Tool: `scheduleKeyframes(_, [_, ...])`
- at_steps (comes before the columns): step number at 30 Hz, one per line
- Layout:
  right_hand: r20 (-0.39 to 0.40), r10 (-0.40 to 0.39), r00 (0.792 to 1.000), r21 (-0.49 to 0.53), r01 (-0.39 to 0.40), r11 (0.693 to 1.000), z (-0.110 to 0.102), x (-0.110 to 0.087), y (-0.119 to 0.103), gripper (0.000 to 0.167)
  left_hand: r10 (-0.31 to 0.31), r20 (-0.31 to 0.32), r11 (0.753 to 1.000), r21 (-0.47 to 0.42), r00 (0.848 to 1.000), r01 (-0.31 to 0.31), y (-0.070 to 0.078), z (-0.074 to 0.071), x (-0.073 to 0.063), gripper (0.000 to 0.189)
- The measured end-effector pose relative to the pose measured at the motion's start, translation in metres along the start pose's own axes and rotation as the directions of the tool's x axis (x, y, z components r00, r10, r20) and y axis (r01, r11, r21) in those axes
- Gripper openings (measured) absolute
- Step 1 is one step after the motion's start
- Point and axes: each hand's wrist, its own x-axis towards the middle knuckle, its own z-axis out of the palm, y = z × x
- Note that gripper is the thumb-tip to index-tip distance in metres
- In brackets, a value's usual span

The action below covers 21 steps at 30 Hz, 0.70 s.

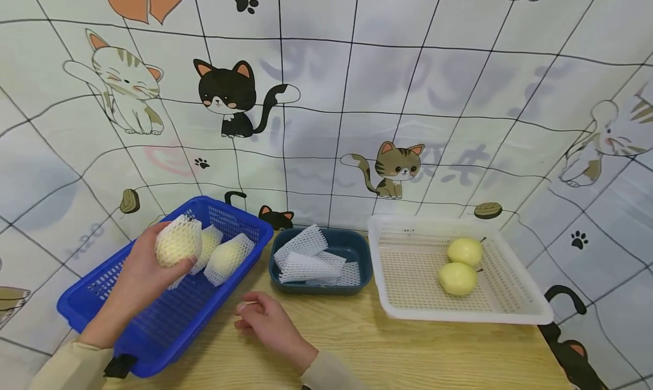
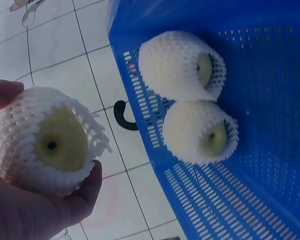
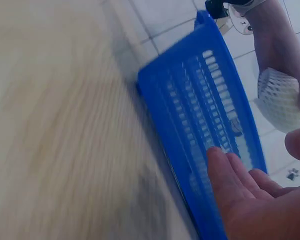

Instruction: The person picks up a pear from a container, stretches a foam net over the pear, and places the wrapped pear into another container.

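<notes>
The left hand (image 1: 145,268) grips a round, pale yellow-green fruit in a white foam net sleeve (image 1: 178,244), thumb on one side and fingers on the other. It holds this fruit above the far left part of a long blue plastic basket with slotted walls (image 1: 208,317), at the left of the table. In the left wrist view, the sleeve's open end bares the fruit's skin and a small dark spot (image 2: 52,145).

Two more fruits in white foam sleeves, a nearer one (image 1: 229,259) and a farther one (image 1: 208,245), lie side by side in the far right part of the blue basket. A bit of white netting shows just below the left hand; what it belongs to is hidden. A black strap (image 1: 119,366) sits at the basket's near end.

The right hand (image 1: 267,320) holds nothing, its fingers loosely bent, between the blue basket and a small dark teal plastic bin (image 1: 318,289). Several loose white foam sleeves (image 1: 308,268) lie heaped in that bin.

To the right stands a white plastic basket (image 1: 408,276) with two bare yellow-green fruits, one far (image 1: 465,252) and one near (image 1: 457,278), touching. All three containers stand on a light wood-grain table (image 1: 388,344) before a white cat-print backdrop (image 1: 316,84).
</notes>
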Motion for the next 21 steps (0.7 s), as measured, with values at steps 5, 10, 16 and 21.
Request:
scheduleKeyframes(5, [0.021, 0.075, 0.997, 0.133, -0.077, 0.988, 0.032, 0.016, 0.003, 0.029, -0.015, 0.028, 0.999, 0.036, 1.0, 0.014, -0.005, -0.008, 0.004, 0.092])
scheduleKeyframes(10, [0.01, 0.106, 0.994, 0.251, -0.105, 0.962, 0.041, 0.024, 0.005, 0.015, 0.006, 0.14, 0.999, 0.042, 0.99, -0.012, -0.011, -0.012, 0.007, 0.09])
scheduleKeyframes(16, [0.022, 0.091, 0.996, 0.341, -0.093, 0.935, 0.034, 0.025, 0.005, 0.009, 0.014, 0.236, 0.995, 0.092, 0.972, -0.037, -0.019, -0.014, 0.01, 0.093])
scheduleKeyframes(21, [0.017, 0.074, 0.997, 0.345, -0.075, 0.936, 0.031, 0.026, 0.005, 0.008, 0.007, 0.271, 0.994, 0.107, 0.963, -0.037, -0.032, -0.011, 0.011, 0.093])
